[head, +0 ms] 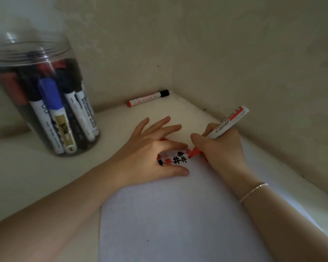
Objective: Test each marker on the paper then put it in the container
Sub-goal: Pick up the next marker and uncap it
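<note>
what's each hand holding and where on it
The right hand grips a red marker low on its barrel, near the tip. The left hand holds nothing; it presses flat on the paper.

Left hand [150, 148] splayed flat, right hand [222, 148] pinching.

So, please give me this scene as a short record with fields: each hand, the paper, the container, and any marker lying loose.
right hand: grips an uncapped red marker, tip on the paper
left hand: fingers spread, presses on the paper
paper: white sheet with black and red test marks near its far end
container: clear jar, several markers standing inside
loose marker: lies by the wall, black cap on
</note>
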